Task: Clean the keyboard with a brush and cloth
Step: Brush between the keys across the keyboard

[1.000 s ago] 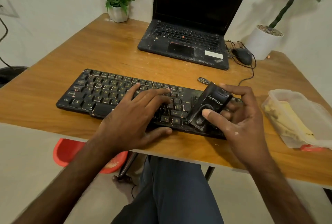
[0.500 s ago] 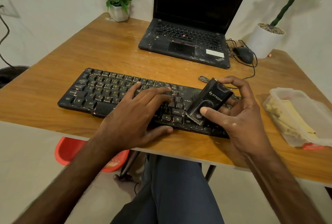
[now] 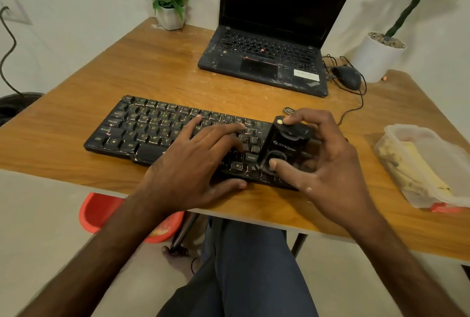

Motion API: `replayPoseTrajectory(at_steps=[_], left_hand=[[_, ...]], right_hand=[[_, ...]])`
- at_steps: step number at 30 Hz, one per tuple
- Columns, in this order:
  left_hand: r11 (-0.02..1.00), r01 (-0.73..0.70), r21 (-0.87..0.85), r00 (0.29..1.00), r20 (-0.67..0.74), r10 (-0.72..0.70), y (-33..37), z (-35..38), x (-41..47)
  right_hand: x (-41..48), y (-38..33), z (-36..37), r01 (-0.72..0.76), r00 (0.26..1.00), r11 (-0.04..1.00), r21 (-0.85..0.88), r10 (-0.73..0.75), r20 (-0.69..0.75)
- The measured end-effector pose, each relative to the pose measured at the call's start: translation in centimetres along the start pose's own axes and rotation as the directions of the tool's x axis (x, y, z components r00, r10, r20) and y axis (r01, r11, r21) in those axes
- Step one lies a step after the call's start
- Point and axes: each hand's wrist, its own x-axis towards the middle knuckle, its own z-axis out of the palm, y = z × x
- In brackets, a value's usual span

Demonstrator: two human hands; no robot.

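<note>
A worn black keyboard (image 3: 142,128) lies across the wooden table (image 3: 157,72) near its front edge. My left hand (image 3: 193,164) rests flat on the keyboard's middle, fingers spread, thumb at the front edge. My right hand (image 3: 328,164) grips a black block-shaped brush (image 3: 282,146) over the keyboard's right end, thumb on its near side and index finger on its top. The bristles are hidden underneath. A yellowish cloth (image 3: 417,164) lies in a clear plastic container (image 3: 396,133) at the right.
A black laptop (image 3: 264,62) stands open behind the keyboard, with a wired mouse (image 3: 347,77) beside it. A flower pot (image 3: 170,17) sits at the back left, a white plant pot (image 3: 376,59) at the back right. A red bowl (image 3: 101,212) lies on the floor.
My right hand has turned the brush from slanted to nearly straight along the keyboard's right end, and my index finger now presses its top. My left hand has stayed on the keys.
</note>
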Motion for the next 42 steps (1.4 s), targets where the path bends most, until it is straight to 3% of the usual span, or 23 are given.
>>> replayPoseTrajectory(at_steps=[3, 8, 12, 14, 17, 23, 26, 31, 39, 42], left_hand=[[1.000, 0.002, -0.004, 1.000, -0.001, -0.002, 0.0, 0.0, 0.0], [1.000, 0.005, -0.012, 1.000, -0.009, -0.005, 0.0, 0.0, -0.1], [1.000, 0.005, -0.016, 1.000, -0.006, -0.005, 0.0, 0.0, -0.1], [1.000, 0.007, -0.020, 1.000, -0.009, -0.007, 0.1, 0.0, -0.1], [1.000, 0.009, -0.015, 1.000, -0.011, -0.009, 0.0, 0.1, -0.1], [0.999, 0.001, -0.035, 1.000, -0.018, -0.002, 0.0, 0.0, -0.2], [1.000, 0.007, -0.031, 1.000, -0.025, -0.008, 0.1, 0.1, -0.1], [0.999, 0.011, -0.040, 0.999, -0.051, -0.013, 0.1, 0.1, -0.1], [1.000, 0.024, -0.015, 0.998, -0.060, -0.025, 0.3, 0.0, -0.1], [1.000, 0.026, -0.012, 0.998, -0.048, -0.026, 0.3, -0.1, -0.1]], right_hand=[[1.5, 0.2, -0.6, 0.035, 0.998, 0.981, -0.192, -0.045, -0.049], [0.9, 0.1, -0.4, 0.021, 0.996, 0.999, 0.026, -0.023, 0.084], [2.4, 0.7, -1.4, 0.028, 0.999, 0.988, -0.151, -0.030, -0.014], [2.5, 1.0, -1.8, 0.010, 0.999, 0.996, -0.087, -0.013, -0.033], [1.1, 0.6, -0.8, 0.005, 0.996, 0.999, 0.044, -0.009, 0.087], [2.7, 1.1, -1.5, 0.073, 0.997, 0.988, -0.135, -0.069, 0.037], [1.7, 1.0, -1.1, 0.178, 0.980, 0.967, -0.184, -0.156, 0.127], [1.7, 1.6, -1.7, 0.165, 0.979, 0.982, -0.089, -0.152, 0.135], [2.8, 1.1, -0.7, 0.275, 0.937, 0.954, -0.118, -0.239, 0.254], [3.2, 1.2, -1.3, 0.215, 0.940, 0.975, -0.063, -0.189, 0.283]])
